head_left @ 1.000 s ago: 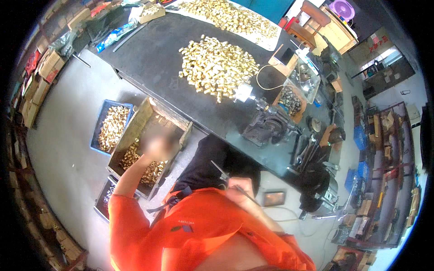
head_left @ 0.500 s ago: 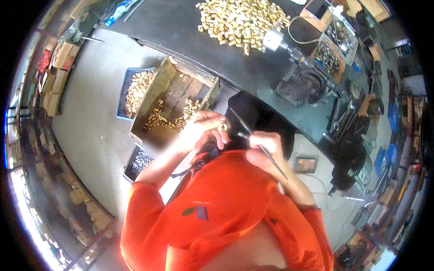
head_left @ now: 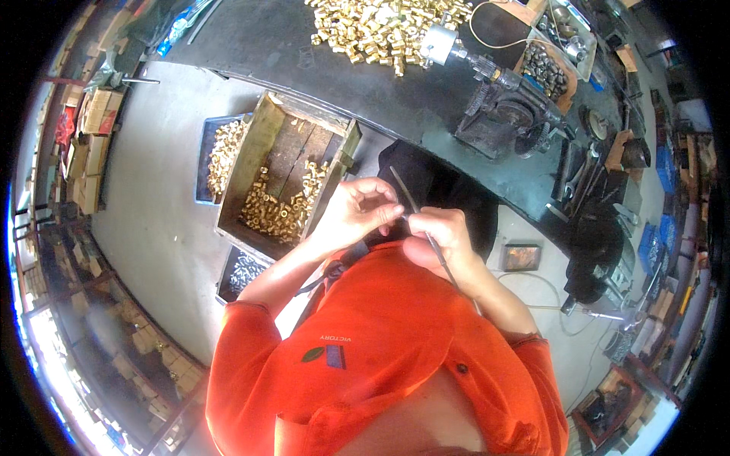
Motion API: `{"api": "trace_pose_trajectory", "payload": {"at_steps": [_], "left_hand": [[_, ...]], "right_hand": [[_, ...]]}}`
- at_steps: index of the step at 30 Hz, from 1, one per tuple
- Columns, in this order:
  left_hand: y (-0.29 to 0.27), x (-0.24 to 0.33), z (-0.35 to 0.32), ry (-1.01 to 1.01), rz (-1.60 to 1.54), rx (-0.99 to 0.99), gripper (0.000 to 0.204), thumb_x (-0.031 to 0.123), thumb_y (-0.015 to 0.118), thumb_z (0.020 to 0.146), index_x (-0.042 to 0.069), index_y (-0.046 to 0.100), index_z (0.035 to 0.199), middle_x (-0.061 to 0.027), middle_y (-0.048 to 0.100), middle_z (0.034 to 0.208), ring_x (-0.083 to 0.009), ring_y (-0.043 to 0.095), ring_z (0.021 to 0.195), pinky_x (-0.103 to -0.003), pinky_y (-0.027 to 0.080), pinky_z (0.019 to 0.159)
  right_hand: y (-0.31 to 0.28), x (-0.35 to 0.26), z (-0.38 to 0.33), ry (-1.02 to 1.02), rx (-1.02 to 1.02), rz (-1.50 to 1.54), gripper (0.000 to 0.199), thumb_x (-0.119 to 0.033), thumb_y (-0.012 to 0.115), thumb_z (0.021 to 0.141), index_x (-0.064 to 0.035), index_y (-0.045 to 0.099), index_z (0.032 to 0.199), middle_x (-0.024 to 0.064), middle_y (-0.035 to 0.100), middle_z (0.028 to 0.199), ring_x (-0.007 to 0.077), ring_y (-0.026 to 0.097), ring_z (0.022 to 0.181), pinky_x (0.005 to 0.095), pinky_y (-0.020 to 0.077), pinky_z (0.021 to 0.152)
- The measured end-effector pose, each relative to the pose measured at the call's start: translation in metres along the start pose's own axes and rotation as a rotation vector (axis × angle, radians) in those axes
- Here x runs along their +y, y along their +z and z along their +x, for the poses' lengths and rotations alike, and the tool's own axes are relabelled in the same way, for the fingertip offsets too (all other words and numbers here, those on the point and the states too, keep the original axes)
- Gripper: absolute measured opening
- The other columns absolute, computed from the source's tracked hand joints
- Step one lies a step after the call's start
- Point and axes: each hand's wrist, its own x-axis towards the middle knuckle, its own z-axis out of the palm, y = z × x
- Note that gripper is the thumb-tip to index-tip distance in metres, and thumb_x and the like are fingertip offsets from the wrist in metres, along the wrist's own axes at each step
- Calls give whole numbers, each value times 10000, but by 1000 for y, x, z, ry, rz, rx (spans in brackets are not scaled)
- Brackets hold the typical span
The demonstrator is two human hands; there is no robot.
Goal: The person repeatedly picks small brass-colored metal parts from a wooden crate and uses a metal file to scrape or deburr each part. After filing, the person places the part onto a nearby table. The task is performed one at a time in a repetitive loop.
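Observation:
Over my lap, my left hand (head_left: 363, 211) is closed in a pinch, its fingertips meeting those of my right hand. The small brass fitting that showed in it earlier is now hidden behind the fingers. My right hand (head_left: 441, 234) grips a thin dark metal rod (head_left: 403, 188), slanting from above the fingers down along the forearm. A small dark tip shows between the two hands; what it belongs to I cannot make out. Left of my hands is an open wooden box (head_left: 258, 144) with many brass fittings (head_left: 277, 201) in its near part.
A dark workbench (head_left: 304, 72) crosses ahead, bearing a heap of brass fittings (head_left: 372, 34) and a small machine (head_left: 506, 114) with a pale cylindrical end. A blue tray (head_left: 204, 163) of brass pieces and a bin of silvery parts (head_left: 245, 272) flank the wooden box.
My left hand has moved right to meet the right hand, and the brass fitting has gone out of sight. The bench and boxes have shifted slightly in view.

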Motion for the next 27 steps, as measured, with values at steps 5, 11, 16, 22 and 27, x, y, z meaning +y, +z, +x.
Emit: {"api": "trace_pose_trajectory", "payload": {"at_steps": [5, 11, 16, 22, 27], "left_hand": [[6, 3, 2, 84, -40, -14, 137, 40, 639, 858, -22, 583, 967, -52, 618, 782, -123, 613, 723, -252, 511, 641], [-1, 6, 4, -19, 6, -117, 158, 57, 662, 847, -23, 594, 965, -37, 608, 756, -90, 601, 694, -223, 477, 594], [-21, -18, 17, 375, 878, 305, 168, 20, 672, 651, 31, 634, 815, -75, 595, 718, -134, 544, 565, -259, 429, 516], [-28, -26, 16, 464, 979, 273, 219, 27, 686, 589, 44, 610, 794, -79, 547, 690, -227, 517, 545, -327, 402, 496], [-28, -27, 12, 516, 1026, 253, 250, 30, 697, 575, 47, 607, 808, -100, 561, 719, -284, 563, 598, -347, 436, 524]], "right_hand": [[1, 2, 0, 12, 37, 15, 230, -81, 640, 633, -35, 417, 600, 100, 418, 536, 247, 459, 438, 346, 346, 424], [6, 19, -13, 130, 62, 173, 256, -81, 622, 632, -30, 375, 587, 71, 355, 530, 197, 382, 454, 323, 295, 444], [-22, -12, -16, 7, 29, 169, 465, -349, 630, 770, -62, 341, 546, 57, 318, 512, 194, 356, 432, 339, 243, 426], [-18, -28, -9, -71, -112, 220, 352, -184, 652, 702, -67, 347, 569, 63, 321, 532, 226, 367, 425, 345, 242, 419], [-9, -25, -6, 21, -145, 232, 268, -121, 618, 673, -46, 375, 590, 76, 342, 537, 228, 374, 427, 339, 271, 423]]}}
